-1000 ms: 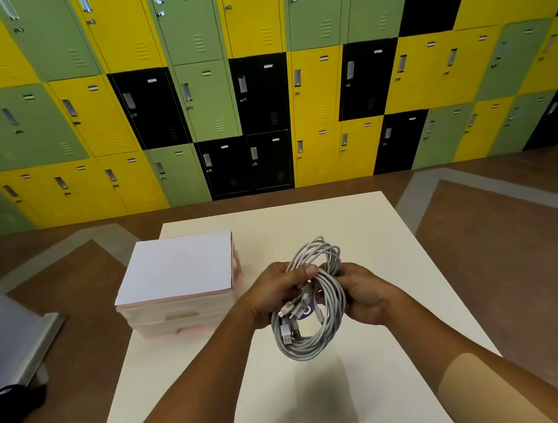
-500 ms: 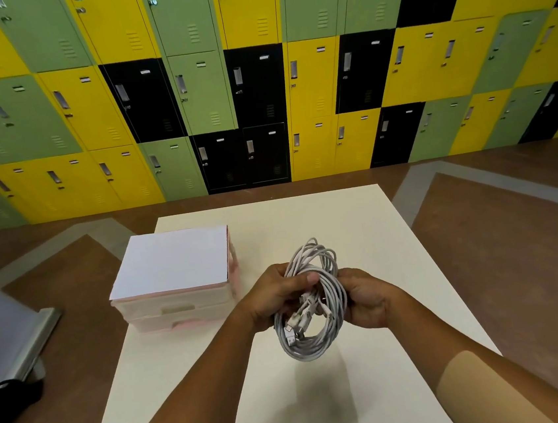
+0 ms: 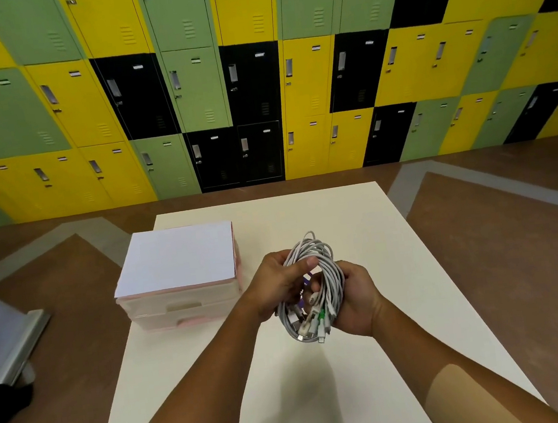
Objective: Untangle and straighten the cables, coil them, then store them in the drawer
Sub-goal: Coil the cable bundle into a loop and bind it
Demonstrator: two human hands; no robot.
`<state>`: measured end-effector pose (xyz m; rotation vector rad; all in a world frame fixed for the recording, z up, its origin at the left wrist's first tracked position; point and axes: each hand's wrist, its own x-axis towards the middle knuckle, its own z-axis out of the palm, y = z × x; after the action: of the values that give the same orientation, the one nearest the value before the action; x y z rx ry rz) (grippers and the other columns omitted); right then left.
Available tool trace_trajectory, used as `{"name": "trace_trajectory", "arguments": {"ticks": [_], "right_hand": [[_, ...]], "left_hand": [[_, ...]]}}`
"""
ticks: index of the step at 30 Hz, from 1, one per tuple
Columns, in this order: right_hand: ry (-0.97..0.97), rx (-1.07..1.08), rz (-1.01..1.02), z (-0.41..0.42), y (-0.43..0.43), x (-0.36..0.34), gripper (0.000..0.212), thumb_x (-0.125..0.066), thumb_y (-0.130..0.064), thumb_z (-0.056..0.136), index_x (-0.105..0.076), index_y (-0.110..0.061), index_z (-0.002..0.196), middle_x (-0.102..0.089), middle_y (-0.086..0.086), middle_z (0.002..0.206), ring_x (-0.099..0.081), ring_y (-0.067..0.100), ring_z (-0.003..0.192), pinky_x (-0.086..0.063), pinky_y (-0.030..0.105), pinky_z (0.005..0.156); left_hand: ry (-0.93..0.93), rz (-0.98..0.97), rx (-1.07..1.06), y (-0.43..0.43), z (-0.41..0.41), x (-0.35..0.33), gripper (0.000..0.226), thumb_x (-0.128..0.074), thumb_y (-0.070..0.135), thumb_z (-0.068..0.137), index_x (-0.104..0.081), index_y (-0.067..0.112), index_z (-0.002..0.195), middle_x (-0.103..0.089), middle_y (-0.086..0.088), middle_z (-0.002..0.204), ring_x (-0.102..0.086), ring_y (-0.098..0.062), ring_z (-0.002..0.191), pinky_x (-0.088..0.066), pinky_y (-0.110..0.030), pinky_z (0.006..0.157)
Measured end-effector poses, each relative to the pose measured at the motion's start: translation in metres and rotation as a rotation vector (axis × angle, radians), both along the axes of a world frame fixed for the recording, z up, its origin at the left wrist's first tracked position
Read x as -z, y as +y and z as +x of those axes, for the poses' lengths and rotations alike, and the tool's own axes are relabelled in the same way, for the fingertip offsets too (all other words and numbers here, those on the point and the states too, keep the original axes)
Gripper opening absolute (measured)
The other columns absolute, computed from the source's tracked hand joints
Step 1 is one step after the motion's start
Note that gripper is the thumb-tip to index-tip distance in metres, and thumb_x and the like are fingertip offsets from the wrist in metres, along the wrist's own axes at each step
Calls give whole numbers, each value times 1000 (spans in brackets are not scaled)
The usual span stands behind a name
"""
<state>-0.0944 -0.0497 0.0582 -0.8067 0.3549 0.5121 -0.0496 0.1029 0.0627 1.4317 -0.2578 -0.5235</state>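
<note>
Head view. Cables (image 3: pixel 331 276): one grey-white coiled bundle, held in the air above the table (image 3: pixel 358 223), near its middle, clear of the top. Left hand (image 3: pixel 275 289) grips the bundle's left side, thumb laid across the upper loops, fingers curled behind. Right hand (image 3: pixel 359 301) wraps the right side, fingers curled round the strands. Connectors (image 3: pixel 312 325), incl. one green-tipped, hang in a cluster at the coil's bottom.

Surroundings: drawer unit (image 3: pixel 177 306), translucent w/ pink trim, stands on the table's left part, just left of the left hand, apart from it; both drawer fronts look closed. White sheet (image 3: pixel 175 256) covers its top. Lockers (image 3: pixel 256 76), green, yellow, black, fill the far wall. Grey panel (image 3: pixel 4 329) and a black item (image 3: pixel 2 409) at left on the floor (image 3: pixel 497 240), both cut off by the frame.

Hidden: most fingertips behind the loops; a purple bit inside the coil, can't identify. No. of cables can't be told. Tan patch (image 3: pixel 462 398) on right forearm, lower edge out of frame.

Room: bare tabletop right of and beyond the hands; far and right edges in view w/ floor around; near edge out of frame.
</note>
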Motion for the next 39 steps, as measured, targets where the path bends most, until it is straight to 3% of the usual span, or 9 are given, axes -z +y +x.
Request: {"name": "trace_trajectory", "arguments": {"ticks": [5,7,10,12,15,25,28,34,39], "right_hand": [[-27,54,20,-7,10,-4,51,-54,-46,86,-65,1,69,-55,17,69,-57,31,63,-55,34,62],[-46,24,-16,-7,14,-6,70,-52,-61,90,-72,6,95,-62,24,92,-65,34,78,-58,37,72],[-87,2,-269,-4,19,-2,75,-79,-42,78,-56,8,130,-56,32,117,-62,37,96,-51,45,89],[-98,-2,-427,-4,20,-2,59,-80,-24,76,-61,12,119,-60,39,118,-65,43,99,-48,53,91],[-118,60,-556,3,18,0,35,-74,-8,82,-65,11,110,-66,35,109,-64,51,104,-49,62,95],[-129,132,-788,43,-2,1,35,-50,-5,73,-60,-7,107,-66,21,80,-68,34,72,-56,62,76],[-130,68,-891,46,-3,0,11,-51,-8,81,-59,-6,89,-69,25,84,-69,34,69,-59,54,69],[-41,-194,-1001,50,-8,11,22,-46,-12,76,-62,1,83,-72,24,78,-69,39,63,-61,53,65],[0,-384,-1142,52,-5,11,18,-43,-2,90,-50,-7,74,-64,15,69,-56,26,54,-46,26,52]], "left_hand": [[-2,5,-62,10,3,-4,18,-70,26,91,-69,8,90,-59,-20,65,-48,-22,44,-38,-22,43],[-5,-3,-123,13,5,-4,13,-71,23,90,-72,10,90,-63,-19,72,-52,-22,47,-44,-24,47],[-97,68,-178,12,10,0,15,-77,27,85,-75,14,92,-72,-18,84,-64,-33,66,-53,-40,62],[-145,101,-202,7,12,3,15,-78,26,84,-76,14,91,-75,-15,87,-69,-32,73,-57,-46,71],[-200,126,-266,-3,15,5,13,-79,26,83,-75,15,88,-74,-4,77,-65,-15,65,-53,-39,63],[-364,235,-392,-42,31,0,24,-79,31,83,-67,11,79,-62,6,61,-52,-7,56,-45,-26,54],[-434,383,-406,-47,34,9,33,-76,40,82,-55,17,68,-55,4,58,-47,-11,55,-43,-33,54],[-420,586,-415,-54,30,28,43,-68,56,78,-51,16,70,-59,-1,60,-54,-24,59,-48,-45,58],[-456,686,-439,-49,36,40,44,-62,60,82,-51,19,72,-60,1,60,-59,-24,61,-51,-46,58]]}}
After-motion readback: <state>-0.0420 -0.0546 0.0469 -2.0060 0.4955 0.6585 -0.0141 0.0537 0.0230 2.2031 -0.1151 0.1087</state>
